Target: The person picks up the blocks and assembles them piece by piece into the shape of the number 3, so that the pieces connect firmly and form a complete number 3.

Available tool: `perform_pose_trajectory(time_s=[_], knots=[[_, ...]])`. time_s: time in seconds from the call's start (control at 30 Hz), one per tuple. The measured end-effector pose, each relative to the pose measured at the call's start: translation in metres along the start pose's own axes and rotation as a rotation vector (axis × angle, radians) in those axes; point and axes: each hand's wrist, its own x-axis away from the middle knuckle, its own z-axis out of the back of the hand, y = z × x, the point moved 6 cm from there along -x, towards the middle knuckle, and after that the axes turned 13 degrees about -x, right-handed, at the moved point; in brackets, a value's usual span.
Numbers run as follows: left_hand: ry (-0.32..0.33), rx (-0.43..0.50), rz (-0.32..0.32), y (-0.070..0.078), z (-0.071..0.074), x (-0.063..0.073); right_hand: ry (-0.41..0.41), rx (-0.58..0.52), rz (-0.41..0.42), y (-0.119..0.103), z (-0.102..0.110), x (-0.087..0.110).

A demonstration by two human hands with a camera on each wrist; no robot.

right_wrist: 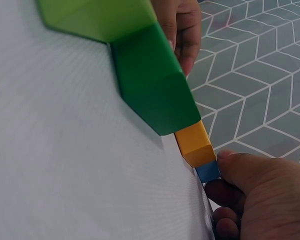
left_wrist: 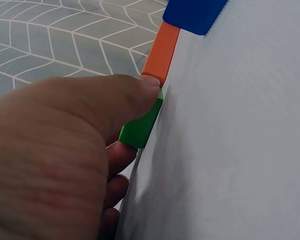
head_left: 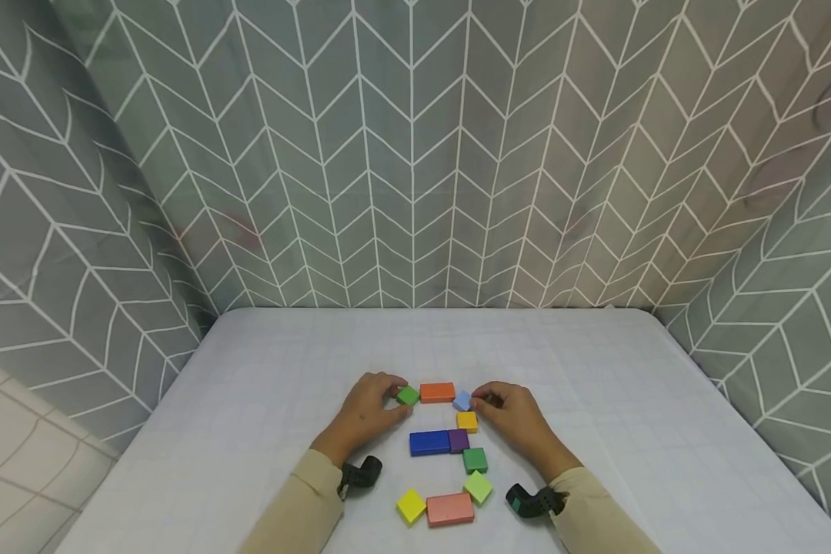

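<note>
My left hand (head_left: 365, 409) pinches a green block (head_left: 408, 395) between thumb and fingers, at the left end of an orange-red block (head_left: 437, 393). In the left wrist view the thumb lies along the green block (left_wrist: 142, 125), which meets the orange block (left_wrist: 162, 52). On the other end of that top row, my right hand (head_left: 515, 415) pinches a light blue block (head_left: 462, 401), turned at an angle. The right wrist view shows thumb and fingertip at this blue block (right_wrist: 208, 171), close by a yellow-orange block (right_wrist: 194, 142).
Below lie a blue block (head_left: 429, 443), a purple block (head_left: 459, 440), a green square block (head_left: 475, 460), a light green block (head_left: 478, 488), a pink block (head_left: 450, 510) and a yellow block (head_left: 411, 507). They rest on a white-covered table (head_left: 284, 346) with patterned curtains (head_left: 388, 154) around.
</note>
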Motion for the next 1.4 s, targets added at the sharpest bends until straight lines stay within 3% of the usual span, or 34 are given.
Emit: perform_pose_trajectory(time_s=[0.5, 0.8, 1.13, 1.4], knots=[[0.012, 0.010, -0.011, 0.0001, 0.0001, -0.0014, 0.003, 0.003, -0.003, 0.0017, 0.0003, -0.0017], [0.011, 0.001, -0.002, 0.0002, 0.0016, -0.0013, 0.013, -0.014, 0.042, -0.0010, 0.0000, -0.0017], [0.026, -0.007, -0.024, 0.0008, 0.0002, -0.0020, 0.021, 0.013, 0.031, 0.0005, 0.0008, -0.0014], [0.020, -0.001, -0.006, -0.0002, 0.0006, -0.0014, 0.012, -0.004, 0.020, 0.0008, -0.0002, -0.0009]])
